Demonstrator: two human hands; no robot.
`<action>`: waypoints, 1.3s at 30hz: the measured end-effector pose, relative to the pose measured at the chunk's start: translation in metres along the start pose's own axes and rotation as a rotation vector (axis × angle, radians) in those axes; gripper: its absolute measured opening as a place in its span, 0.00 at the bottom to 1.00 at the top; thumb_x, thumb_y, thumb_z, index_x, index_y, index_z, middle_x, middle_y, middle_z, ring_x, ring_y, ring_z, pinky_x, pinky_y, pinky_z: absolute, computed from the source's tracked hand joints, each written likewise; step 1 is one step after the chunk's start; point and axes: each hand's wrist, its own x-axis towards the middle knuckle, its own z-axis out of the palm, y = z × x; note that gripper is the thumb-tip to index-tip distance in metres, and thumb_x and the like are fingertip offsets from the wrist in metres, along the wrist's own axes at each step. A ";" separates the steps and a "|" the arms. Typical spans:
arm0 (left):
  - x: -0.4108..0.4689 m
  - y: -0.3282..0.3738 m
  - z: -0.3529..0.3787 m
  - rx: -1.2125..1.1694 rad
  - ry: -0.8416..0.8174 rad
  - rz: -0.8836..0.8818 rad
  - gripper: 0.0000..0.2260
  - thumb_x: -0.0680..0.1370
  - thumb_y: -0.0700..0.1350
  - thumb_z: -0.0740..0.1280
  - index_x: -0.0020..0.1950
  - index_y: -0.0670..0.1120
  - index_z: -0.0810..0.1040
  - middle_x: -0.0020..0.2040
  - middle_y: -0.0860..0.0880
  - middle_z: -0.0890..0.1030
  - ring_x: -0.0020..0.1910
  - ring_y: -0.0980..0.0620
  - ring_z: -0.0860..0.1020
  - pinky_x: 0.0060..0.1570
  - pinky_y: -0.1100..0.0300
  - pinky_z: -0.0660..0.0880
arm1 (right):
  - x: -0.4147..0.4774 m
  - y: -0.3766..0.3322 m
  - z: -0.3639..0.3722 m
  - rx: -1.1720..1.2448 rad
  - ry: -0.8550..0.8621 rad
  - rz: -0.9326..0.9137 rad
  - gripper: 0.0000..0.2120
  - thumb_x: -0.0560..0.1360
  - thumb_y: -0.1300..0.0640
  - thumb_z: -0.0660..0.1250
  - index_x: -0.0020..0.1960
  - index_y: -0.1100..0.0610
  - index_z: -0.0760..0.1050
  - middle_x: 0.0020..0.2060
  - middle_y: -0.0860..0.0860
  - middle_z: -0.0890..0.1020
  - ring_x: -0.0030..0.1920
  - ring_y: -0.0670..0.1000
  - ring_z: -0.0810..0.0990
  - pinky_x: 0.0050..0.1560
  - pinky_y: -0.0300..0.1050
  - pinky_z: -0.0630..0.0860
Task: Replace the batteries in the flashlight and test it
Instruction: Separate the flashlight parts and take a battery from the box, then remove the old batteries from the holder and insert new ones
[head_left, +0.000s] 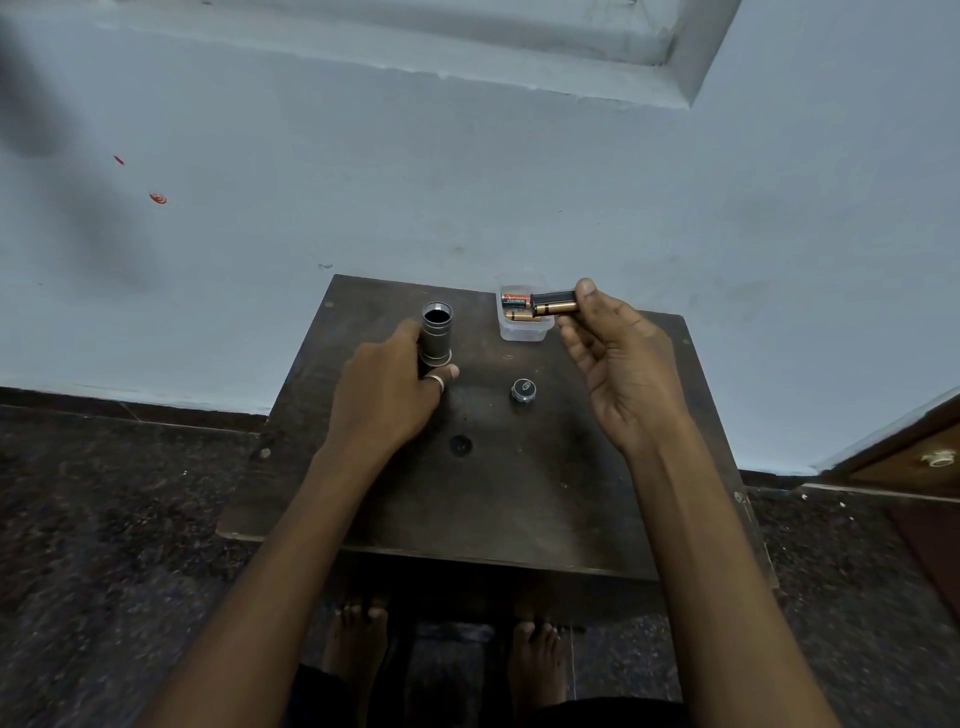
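Observation:
A dark flashlight body (436, 335) stands upright on the small dark wooden table (519, 483), its open end facing up. My left hand (387, 387) grips its lower part. My right hand (618, 353) holds a black battery holder with copper-coloured batteries (555, 303) between thumb and fingers, level, just above the right edge of a clear plastic box (524, 330). That box holds more copper-and-black batteries (515, 300). The flashlight's round tail cap (523, 389) lies on the table between my hands.
The table stands against a pale blue wall (467, 182). A dark speckled floor (104, 519) surrounds it. A wooden door edge (914, 452) is at the right. My bare feet (358, 634) show below the table's front edge.

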 end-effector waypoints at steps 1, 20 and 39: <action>0.000 -0.001 0.001 0.006 -0.018 -0.004 0.15 0.73 0.56 0.72 0.54 0.49 0.75 0.50 0.47 0.84 0.51 0.43 0.81 0.49 0.47 0.78 | 0.000 0.000 0.000 0.002 0.003 0.001 0.04 0.77 0.58 0.72 0.46 0.59 0.83 0.40 0.50 0.86 0.42 0.47 0.82 0.46 0.35 0.81; -0.013 0.025 -0.013 0.199 -0.241 -0.231 0.15 0.75 0.63 0.67 0.42 0.52 0.82 0.47 0.46 0.83 0.50 0.42 0.80 0.50 0.53 0.76 | -0.001 0.005 -0.001 -0.205 -0.037 0.024 0.05 0.76 0.56 0.74 0.45 0.57 0.83 0.39 0.50 0.85 0.41 0.46 0.80 0.49 0.40 0.81; -0.010 0.063 0.001 -1.218 -0.455 -0.481 0.11 0.83 0.41 0.62 0.55 0.38 0.81 0.47 0.42 0.85 0.42 0.53 0.83 0.41 0.65 0.81 | -0.005 0.015 0.003 -0.557 -0.079 -0.202 0.12 0.75 0.53 0.75 0.49 0.62 0.80 0.41 0.59 0.87 0.37 0.52 0.85 0.38 0.44 0.81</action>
